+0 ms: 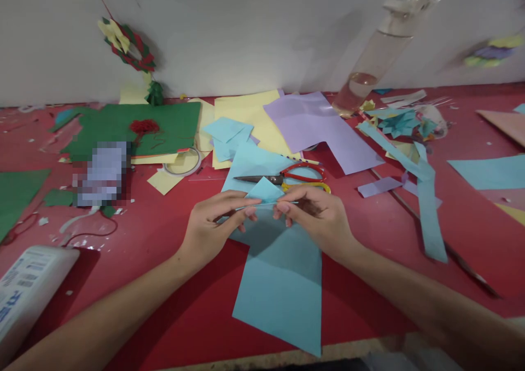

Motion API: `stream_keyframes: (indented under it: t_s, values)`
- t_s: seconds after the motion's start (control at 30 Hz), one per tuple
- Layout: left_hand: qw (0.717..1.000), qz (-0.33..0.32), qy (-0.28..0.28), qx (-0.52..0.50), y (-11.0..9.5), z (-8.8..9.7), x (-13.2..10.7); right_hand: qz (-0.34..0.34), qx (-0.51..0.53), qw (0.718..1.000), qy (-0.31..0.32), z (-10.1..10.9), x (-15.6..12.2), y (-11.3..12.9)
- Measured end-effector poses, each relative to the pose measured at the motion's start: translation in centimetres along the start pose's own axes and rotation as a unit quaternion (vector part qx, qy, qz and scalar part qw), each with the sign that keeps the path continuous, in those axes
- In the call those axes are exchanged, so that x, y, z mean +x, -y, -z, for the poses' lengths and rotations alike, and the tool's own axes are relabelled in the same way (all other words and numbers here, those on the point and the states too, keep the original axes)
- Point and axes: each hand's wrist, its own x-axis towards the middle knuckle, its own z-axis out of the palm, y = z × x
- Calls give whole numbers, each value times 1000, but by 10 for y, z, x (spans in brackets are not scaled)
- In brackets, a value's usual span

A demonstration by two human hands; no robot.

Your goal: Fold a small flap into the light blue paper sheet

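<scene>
A small folded piece of light blue paper [267, 190] is pinched between my two hands, its pointed corner facing away from me. My left hand [219, 218] grips its left end between thumb and fingers. At the right end, my right hand [318, 215] does the same. Just beyond the folded paper lie scissors [262, 180] with one red and one yellow handle loop. Under my hands is a larger blue sheet [283, 289], reaching toward the front edge. Several small blue paper squares [229, 133] rest farther back.
Green sheets [164, 125], a tape roll [182, 162] and a pixelated phone [104, 171] are on the left, with a white power bank [33, 289] nearer. Purple paper [324, 125], a spray bottle [375, 59], blue strips [429, 212] and a thin stick [463, 261] are right.
</scene>
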Motion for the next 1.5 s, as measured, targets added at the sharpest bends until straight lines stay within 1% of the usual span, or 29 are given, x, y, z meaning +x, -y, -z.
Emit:
stream_keyframes:
  t_s: [0.1, 0.23, 0.33, 0.47, 0.63, 0.73, 0.83, 0.93, 1.1, 1.2, 1.3, 1.37, 1.4, 1.43, 1.5]
  values:
    - [1000, 19, -12, -5, -2, -2, 0, -22, -10, 1000, -1, 0, 1, 1]
    - [999, 45, -13, -7, -1, -2, 0, -17, -31, 999, 10, 1, 1, 0]
    - [997, 77, -12, -14, -1, -1, 1, -14, -33, 999, 19, 2, 0, -1]
    - [994, 111, -11, -14, 0, 1, 2, -38, -35, 998, 41, 1, -1, -1]
    - [994, 106, -3, -20, 3, 2, 1, -101, -39, 991, 74, 0, -1, -2]
    - [995, 96, 32, -4, 4, 2, 0, -109, -28, 988, 106, 1, 0, -4]
    - [993, 101, 60, 4, 4, 2, -1, -110, -36, 983, 142, 1, 0, -4]
    - [994, 102, 50, 4, 3, 3, -1, -108, -44, 981, 158, 1, 0, -1]
    - [997, 69, 35, 29, 1, 5, -2, -108, -45, 979, 167, 2, 2, 0]
    - [995, 27, 36, 91, 1, 6, -4, -107, -28, 980, 164, 2, 2, 1]
    - [987, 3, 39, 155, 2, 6, -4, -109, -9, 977, 184, 4, 1, 1]
    - [985, 14, 37, 165, 2, 5, -3, -120, -1, 971, 205, 4, 0, 0]
    - [987, 27, 39, 154, 3, 5, -2, -127, 2, 970, 207, 4, 0, 0]
    - [989, 42, 44, 136, 3, 4, -2, -132, 6, 971, 200, 5, 0, -1]
    - [992, 71, 58, 92, 3, 4, -2, -134, 19, 978, 157, 5, 0, -4]
